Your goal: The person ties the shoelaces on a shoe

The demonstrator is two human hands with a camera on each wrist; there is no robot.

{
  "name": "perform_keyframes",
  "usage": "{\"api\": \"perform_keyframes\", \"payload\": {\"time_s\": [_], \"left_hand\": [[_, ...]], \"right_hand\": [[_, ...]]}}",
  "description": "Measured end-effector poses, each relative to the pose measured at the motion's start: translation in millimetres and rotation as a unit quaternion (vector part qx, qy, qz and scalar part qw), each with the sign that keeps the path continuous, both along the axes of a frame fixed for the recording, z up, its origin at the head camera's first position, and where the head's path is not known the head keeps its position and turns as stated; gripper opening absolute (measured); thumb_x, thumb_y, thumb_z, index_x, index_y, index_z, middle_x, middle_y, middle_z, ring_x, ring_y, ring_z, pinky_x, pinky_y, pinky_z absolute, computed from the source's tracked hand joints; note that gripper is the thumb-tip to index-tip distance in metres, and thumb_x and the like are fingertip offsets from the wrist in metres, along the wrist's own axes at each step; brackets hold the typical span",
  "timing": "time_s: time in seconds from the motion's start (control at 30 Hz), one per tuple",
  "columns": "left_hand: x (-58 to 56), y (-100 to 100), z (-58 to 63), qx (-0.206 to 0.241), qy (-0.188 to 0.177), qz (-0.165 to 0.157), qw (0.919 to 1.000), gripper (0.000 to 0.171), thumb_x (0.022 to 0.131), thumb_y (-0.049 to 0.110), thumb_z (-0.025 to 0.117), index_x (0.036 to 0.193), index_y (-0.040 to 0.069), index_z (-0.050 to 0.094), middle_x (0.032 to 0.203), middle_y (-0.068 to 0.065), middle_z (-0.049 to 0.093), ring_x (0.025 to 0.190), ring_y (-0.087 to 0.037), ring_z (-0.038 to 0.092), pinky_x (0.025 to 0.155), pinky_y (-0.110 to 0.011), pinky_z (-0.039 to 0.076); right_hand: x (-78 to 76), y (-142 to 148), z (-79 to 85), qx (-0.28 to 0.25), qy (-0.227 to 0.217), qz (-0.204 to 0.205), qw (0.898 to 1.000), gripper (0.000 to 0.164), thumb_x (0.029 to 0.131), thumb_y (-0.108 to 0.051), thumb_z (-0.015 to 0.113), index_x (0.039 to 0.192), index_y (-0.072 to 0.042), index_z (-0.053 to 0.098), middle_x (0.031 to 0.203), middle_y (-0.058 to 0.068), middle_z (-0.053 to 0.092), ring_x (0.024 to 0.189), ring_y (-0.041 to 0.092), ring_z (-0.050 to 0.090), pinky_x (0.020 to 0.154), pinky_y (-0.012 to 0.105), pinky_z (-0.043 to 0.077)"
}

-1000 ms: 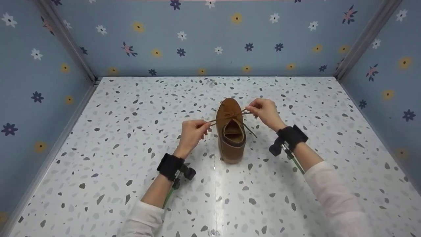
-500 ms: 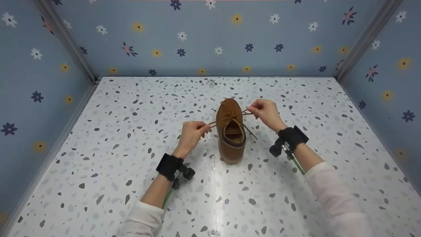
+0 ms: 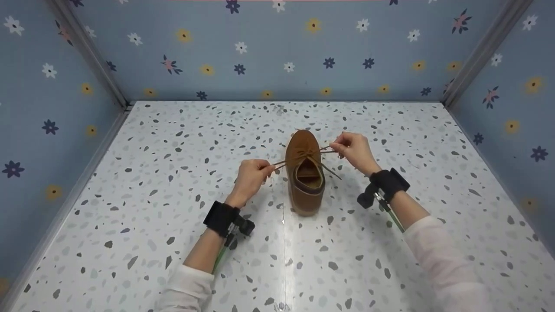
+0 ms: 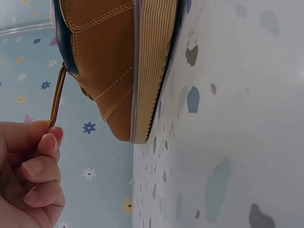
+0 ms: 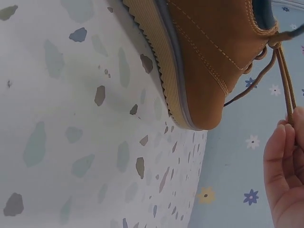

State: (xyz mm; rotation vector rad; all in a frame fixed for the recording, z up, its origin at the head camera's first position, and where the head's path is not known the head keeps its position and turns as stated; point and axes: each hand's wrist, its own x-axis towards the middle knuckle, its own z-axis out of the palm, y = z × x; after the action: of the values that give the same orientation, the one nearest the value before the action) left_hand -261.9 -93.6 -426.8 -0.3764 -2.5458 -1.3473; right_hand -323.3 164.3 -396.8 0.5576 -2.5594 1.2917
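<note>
A brown lace-up shoe (image 3: 305, 201) stands upright on the speckled surface, its toe pointing away from me. My left hand (image 3: 250, 178), to the left of the shoe, pinches a doubled loop of the brown shoelace (image 4: 57, 97) between thumb and forefinger. On the other side my right hand (image 3: 356, 151) pinches a second loop of the shoelace (image 5: 286, 85). Both loops run taut from a knot (image 5: 275, 42) at the shoe's throat. One loose lace end (image 3: 331, 171) hangs over the right side of the shoe. Another end shows past the toe in the right wrist view.
A white terrazzo-patterned surface (image 3: 173, 225) lies under the shoe. Blue flowered panels (image 3: 269, 47) stand at the back and on both sides, with grey strips (image 3: 488, 54) at the corners. Each wrist wears a black strap (image 3: 222, 219) with a small camera.
My right hand has drifted slightly right and down, and my left hand slightly left. The lace at the knot looks drawn tighter. The shoe has stayed nearly in place.
</note>
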Motion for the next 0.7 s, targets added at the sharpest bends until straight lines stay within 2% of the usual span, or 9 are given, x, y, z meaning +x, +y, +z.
{"api": "perform_keyframes", "payload": {"time_s": [0.2, 0.23, 0.33, 0.5, 0.7], "left_hand": [[-1.3, -1.0, 0.9, -0.004, 0.017, 0.005, 0.9998, 0.022, 0.069, 0.017, 0.049, 0.047, 0.013, 0.049, 0.039, 0.002, 0.041, 0.032, -0.010, 0.034, 0.030, -0.023, 0.024], [-1.7, -1.3, 1.2, -0.004, 0.020, 0.005, 0.9998, 0.022, 0.069, 0.017, 0.049, 0.047, 0.013, 0.049, 0.039, 0.003, 0.041, 0.033, -0.010, 0.034, 0.031, -0.023, 0.025], [-2.7, -2.7, 1.5, -0.002, 0.030, 0.003, 0.9995, 0.023, 0.069, 0.016, 0.049, 0.046, 0.013, 0.049, 0.039, 0.001, 0.041, 0.033, -0.010, 0.035, 0.032, -0.024, 0.025], [-3.7, -3.6, 1.7, -0.002, 0.027, 0.010, 0.9996, 0.024, 0.069, 0.014, 0.049, 0.045, 0.012, 0.048, 0.039, 0.002, 0.041, 0.034, -0.009, 0.036, 0.033, -0.024, 0.026], [-5.9, -3.4, 1.6, -0.011, 0.038, 0.039, 0.9984, 0.024, 0.068, 0.014, 0.049, 0.044, 0.013, 0.047, 0.038, 0.004, 0.040, 0.034, -0.009, 0.035, 0.034, -0.023, 0.027]], "right_hand": [[-1.6, 2.6, -4.0, 0.002, -0.004, -0.013, 1.000, 0.015, 0.063, -0.024, 0.055, 0.061, -0.009, 0.052, 0.052, 0.004, 0.048, 0.042, 0.016, 0.043, 0.038, 0.025, 0.035], [-5.2, 5.2, -8.2, -0.015, -0.010, 0.000, 1.000, 0.014, 0.063, -0.023, 0.055, 0.061, -0.010, 0.052, 0.052, 0.003, 0.048, 0.041, 0.014, 0.043, 0.038, 0.024, 0.034], [-4.7, 5.7, -7.9, -0.016, -0.012, -0.001, 1.000, 0.014, 0.062, -0.025, 0.055, 0.061, -0.011, 0.052, 0.052, 0.004, 0.048, 0.041, 0.014, 0.042, 0.038, 0.025, 0.033], [0.9, 3.7, -0.7, 0.018, -0.005, -0.011, 1.000, 0.013, 0.064, -0.024, 0.054, 0.061, -0.011, 0.052, 0.053, 0.006, 0.049, 0.042, 0.016, 0.044, 0.038, 0.024, 0.034], [6.8, 2.8, 5.7, 0.002, 0.002, -0.008, 1.000, 0.012, 0.065, -0.016, 0.054, 0.062, -0.004, 0.052, 0.053, 0.010, 0.049, 0.042, 0.021, 0.043, 0.036, 0.020, 0.032]]}}
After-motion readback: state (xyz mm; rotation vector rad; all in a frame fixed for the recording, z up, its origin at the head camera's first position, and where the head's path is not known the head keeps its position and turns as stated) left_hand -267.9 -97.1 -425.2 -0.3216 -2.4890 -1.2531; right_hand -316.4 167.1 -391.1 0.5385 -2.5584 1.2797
